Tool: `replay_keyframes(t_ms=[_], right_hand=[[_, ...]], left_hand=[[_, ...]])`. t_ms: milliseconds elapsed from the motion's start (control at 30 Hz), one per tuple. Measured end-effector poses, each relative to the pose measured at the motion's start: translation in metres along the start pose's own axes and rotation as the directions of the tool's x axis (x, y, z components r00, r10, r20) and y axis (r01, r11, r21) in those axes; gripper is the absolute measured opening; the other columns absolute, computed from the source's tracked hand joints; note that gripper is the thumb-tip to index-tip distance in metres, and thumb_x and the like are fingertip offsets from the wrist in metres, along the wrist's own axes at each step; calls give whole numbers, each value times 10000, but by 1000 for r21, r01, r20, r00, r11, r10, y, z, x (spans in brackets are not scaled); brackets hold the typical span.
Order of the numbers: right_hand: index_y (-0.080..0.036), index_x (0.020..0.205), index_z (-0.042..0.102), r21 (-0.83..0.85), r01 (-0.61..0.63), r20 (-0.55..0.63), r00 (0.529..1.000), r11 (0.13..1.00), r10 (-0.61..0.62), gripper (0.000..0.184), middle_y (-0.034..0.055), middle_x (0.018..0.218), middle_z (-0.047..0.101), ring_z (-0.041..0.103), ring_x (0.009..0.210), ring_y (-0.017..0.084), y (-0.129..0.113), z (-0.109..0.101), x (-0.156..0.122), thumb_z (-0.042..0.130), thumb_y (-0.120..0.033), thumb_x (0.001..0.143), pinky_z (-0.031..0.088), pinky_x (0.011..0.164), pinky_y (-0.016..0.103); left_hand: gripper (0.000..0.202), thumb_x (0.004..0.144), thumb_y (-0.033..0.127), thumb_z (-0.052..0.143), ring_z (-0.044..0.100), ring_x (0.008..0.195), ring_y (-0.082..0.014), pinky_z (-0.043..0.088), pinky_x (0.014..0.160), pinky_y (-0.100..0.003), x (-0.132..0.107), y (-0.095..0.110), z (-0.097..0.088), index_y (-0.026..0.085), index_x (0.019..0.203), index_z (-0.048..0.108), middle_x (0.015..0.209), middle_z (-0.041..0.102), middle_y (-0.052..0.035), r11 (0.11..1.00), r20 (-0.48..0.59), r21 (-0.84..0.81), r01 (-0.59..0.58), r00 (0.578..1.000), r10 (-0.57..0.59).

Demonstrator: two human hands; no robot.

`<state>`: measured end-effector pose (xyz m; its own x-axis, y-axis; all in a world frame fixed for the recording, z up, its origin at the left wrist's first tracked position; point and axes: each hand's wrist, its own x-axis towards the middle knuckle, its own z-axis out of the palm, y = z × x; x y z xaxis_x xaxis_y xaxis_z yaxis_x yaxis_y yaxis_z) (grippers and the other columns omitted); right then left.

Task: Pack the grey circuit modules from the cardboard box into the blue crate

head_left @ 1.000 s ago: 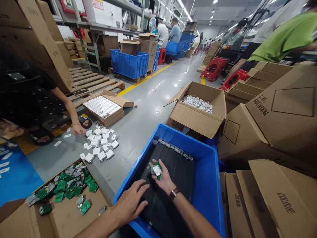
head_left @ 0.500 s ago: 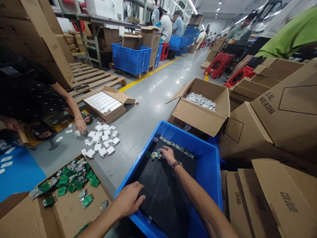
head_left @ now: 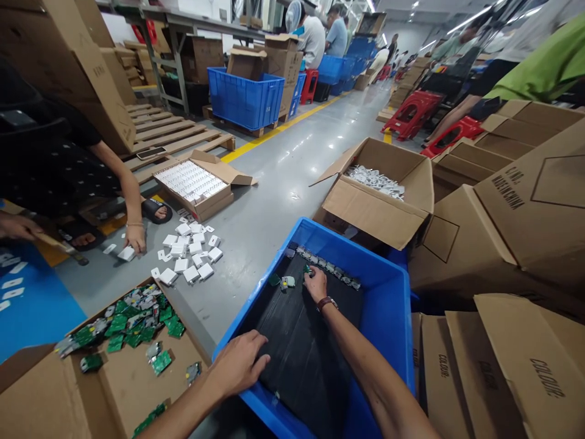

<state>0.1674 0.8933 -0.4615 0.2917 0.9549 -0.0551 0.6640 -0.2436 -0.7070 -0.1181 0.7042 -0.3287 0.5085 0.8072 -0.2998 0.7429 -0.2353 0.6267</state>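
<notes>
Carton [head_left: 516,225] lettered "MADE IN CHINA" and another carton [head_left: 532,341] reading "COLOUR:" stand beside the blue tote [head_left: 388,323], inside which the right hand [head_left: 316,285] pinches a green circuit board [head_left: 307,269], the left hand [head_left: 241,361] loosely spread at its rim.

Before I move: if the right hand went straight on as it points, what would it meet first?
The right hand, with its green board, would probably meet the left end of the row of small parts by the far wall of the blue bin; depth is unclear.
</notes>
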Motion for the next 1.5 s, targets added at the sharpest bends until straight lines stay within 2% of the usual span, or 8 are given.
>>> replay_keyframes(t_ms=[167, 400, 600, 900, 1067, 1267, 1400, 1500], right_hand=[[-229, 1264, 670, -241, 256, 129, 965, 936, -230, 470, 78, 1094, 708, 593, 1076, 269, 7, 2, -4, 629, -361, 815, 437, 944, 382], [-194, 1267, 664, -389, 200, 89, 980, 899, -179, 442, 138, 1131, 691, 554, 1126, 310, 2, 19, 1, 596, -340, 856, 411, 916, 377], [-181, 1261, 678, -290, 132, -21, 989, 948, -144, 439, 152, 1177, 693, 526, 1135, 346, -4, 30, 23, 512, -357, 895, 419, 924, 431], [-114, 1235, 676, -132, 238, -85, 964, 962, -250, 536, 183, 1202, 674, 562, 1123, 327, 12, 32, 33, 576, -408, 798, 422, 1019, 461], [-138, 1214, 687, -32, 73, -102, 992, 997, -76, 506, 144, 1081, 728, 648, 1007, 281, 20, 21, 23, 441, -426, 881, 484, 916, 384], [-63, 1227, 661, -62, -23, -186, 982, 998, 11, 553, 228, 1142, 665, 609, 1098, 328, 34, 7, 12, 498, -441, 858, 456, 988, 416], [-118, 1157, 688, -46, 48, -132, 990, 998, -54, 501, 172, 1087, 671, 608, 1017, 300, 37, 9, 10, 643, -441, 777, 483, 955, 405], [-135, 1134, 687, 1, 119, -114, 986, 993, -118, 413, 144, 1112, 672, 605, 1006, 277, 33, 13, 15, 599, -350, 792, 502, 932, 407]], left_hand=[[309, 980, 351, 484, 643, 1131, -282, 511, 956, -378, 0, 1, 1, 204, 1213, 625, 1221, 664, -105, 1000, -19, 4, -3, 1000, 3], [319, 984, 354, 472, 648, 1122, -285, 514, 955, -391, 0, 0, 1, 201, 1219, 624, 1219, 667, -108, 1000, -4, 15, 7, 1000, -7], [311, 985, 361, 469, 646, 1125, -279, 514, 955, -382, 1, -4, 3, 209, 1204, 628, 1202, 672, -103, 1000, -3, 3, 1, 1000, -1], [304, 984, 367, 471, 650, 1119, -266, 515, 958, -364, 1, -5, 3, 216, 1189, 637, 1189, 680, -95, 1000, -13, -10, 2, 1000, -3], [314, 985, 360, 464, 646, 1124, -265, 506, 972, -366, 1, -5, 6, 207, 1203, 631, 1182, 683, -99, 1000, -25, -9, -4, 1000, 4], [315, 989, 362, 465, 651, 1120, -271, 508, 970, -375, 0, -3, 4, 206, 1203, 636, 1187, 681, -102, 1000, -17, -8, 0, 1000, 0], [321, 992, 362, 470, 654, 1117, -269, 506, 970, -371, 0, -3, 3, 208, 1223, 632, 1197, 683, -98, 1000, -10, -1, 9, 1000, -9], [321, 994, 364, 471, 653, 1123, -271, 506, 970, -372, 0, -2, 3, 217, 1232, 629, 1215, 680, -94, 1000, -7, 8, 13, 1000, -13]])
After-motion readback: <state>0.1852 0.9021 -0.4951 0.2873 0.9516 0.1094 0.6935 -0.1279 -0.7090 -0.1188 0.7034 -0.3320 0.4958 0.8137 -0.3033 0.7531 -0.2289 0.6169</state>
